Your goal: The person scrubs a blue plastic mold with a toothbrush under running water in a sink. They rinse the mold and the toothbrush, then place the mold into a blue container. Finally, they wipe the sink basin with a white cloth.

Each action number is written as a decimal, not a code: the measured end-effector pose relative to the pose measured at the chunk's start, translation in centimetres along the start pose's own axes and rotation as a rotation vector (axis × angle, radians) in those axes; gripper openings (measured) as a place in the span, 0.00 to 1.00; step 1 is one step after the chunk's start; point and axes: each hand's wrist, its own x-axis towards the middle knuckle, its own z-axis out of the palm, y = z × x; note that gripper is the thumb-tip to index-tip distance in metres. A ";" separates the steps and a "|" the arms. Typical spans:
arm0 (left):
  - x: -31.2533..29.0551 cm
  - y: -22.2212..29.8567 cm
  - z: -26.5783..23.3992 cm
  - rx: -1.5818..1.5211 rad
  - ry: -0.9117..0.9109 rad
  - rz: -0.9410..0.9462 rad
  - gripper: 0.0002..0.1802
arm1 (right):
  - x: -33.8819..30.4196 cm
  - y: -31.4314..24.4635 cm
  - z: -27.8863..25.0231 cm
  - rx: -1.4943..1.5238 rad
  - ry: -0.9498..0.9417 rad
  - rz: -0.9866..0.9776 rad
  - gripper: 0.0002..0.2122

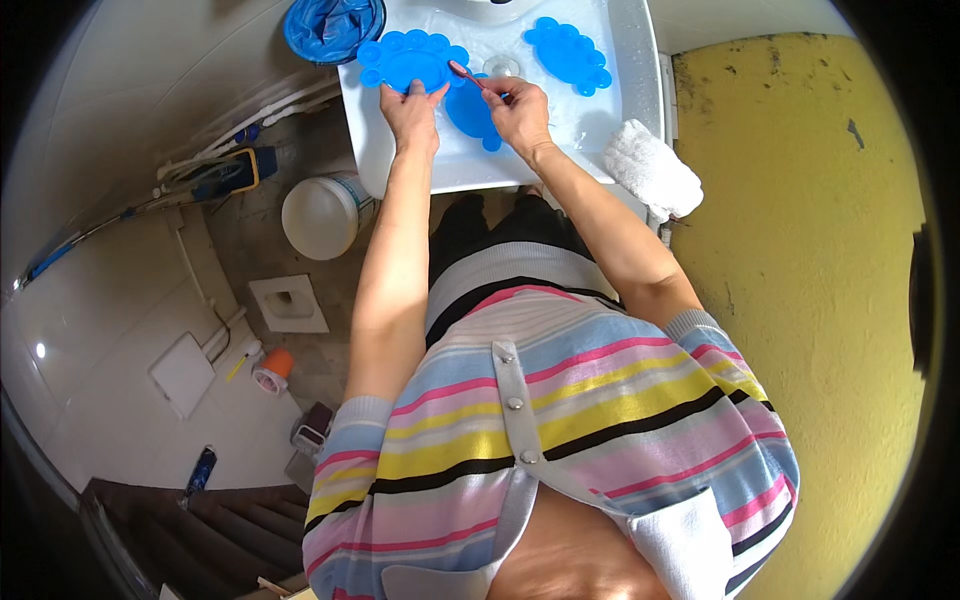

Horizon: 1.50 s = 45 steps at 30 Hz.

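Observation:
My left hand [411, 118] grips the near edge of a blue scalloped plastic piece [412, 68], ringed with round lobes, over the left side of a white sink [366, 150]. In my right hand [521, 116] is a small red toothbrush [464, 73]; its head is at the right edge of that piece. I cannot tell if the bristles touch it. A second blue piece [468, 112] of the same kind lies below the brush, partly hidden by my right hand. Farther right in the basin rests a third blue piece [570, 57].
A bin with a blue liner [332, 30] stands at the sink's far left. A rolled white towel [655, 172] lies on the right front corner, near a yellow surface [790, 250]. On the floor at left are a white bucket [320, 217] and a squat toilet [288, 304].

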 end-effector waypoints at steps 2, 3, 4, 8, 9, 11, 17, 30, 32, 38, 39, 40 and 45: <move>-0.5 0.6 0.6 0.019 0.053 -0.004 0.18 | -0.1 -0.3 -0.2 -0.052 0.013 -0.021 0.08; -0.6 0.3 0.6 -0.004 0.072 -0.021 0.18 | -0.2 -0.4 -0.6 -0.075 0.002 -0.021 0.08; -0.7 -0.1 0.6 -0.026 0.090 -0.038 0.18 | -0.3 -0.4 -1.1 -0.097 -0.010 -0.021 0.08; -0.8 -0.2 0.3 -0.038 0.097 -0.023 0.19 | 0.1 -0.2 -0.6 -0.136 0.017 -0.018 0.07; -0.8 0.0 0.1 -0.026 0.091 -0.016 0.19 | -0.1 -0.2 -0.4 -0.125 0.012 -0.036 0.07; -0.9 0.3 -0.2 -0.004 0.078 -0.002 0.19 | -0.3 -0.1 0.1 -0.103 0.002 -0.074 0.07; -1.1 0.6 -0.3 0.000 0.051 -0.008 0.20 | -0.6 0.0 0.0 -0.054 0.009 -0.084 0.07; -0.5 0.7 -2.0 -0.080 0.006 -0.030 0.20 | -1.1 1.9 -1.2 -0.405 -0.275 -0.105 0.09; -0.3 0.6 -2.5 0.126 0.056 -0.041 0.21 | -0.9 2.5 -1.1 -0.526 -0.215 -0.097 0.09; 0.5 -2.3 -4.7 0.813 0.067 -0.075 0.26 | -0.2 3.0 -1.8 -0.611 -0.206 0.028 0.10; 2.1 -6.1 -6.4 0.833 0.037 -0.090 0.26 | -0.1 3.2 -1.8 -0.571 -0.223 0.027 0.10; 3.0 -8.2 -7.2 0.852 0.004 -0.105 0.26 | 0.0 3.4 -1.8 -0.531 -0.237 0.027 0.11; 2.0 -5.1 -3.6 0.683 0.238 -0.309 0.18 | -0.1 3.9 -2.0 -0.599 -0.169 -0.026 0.11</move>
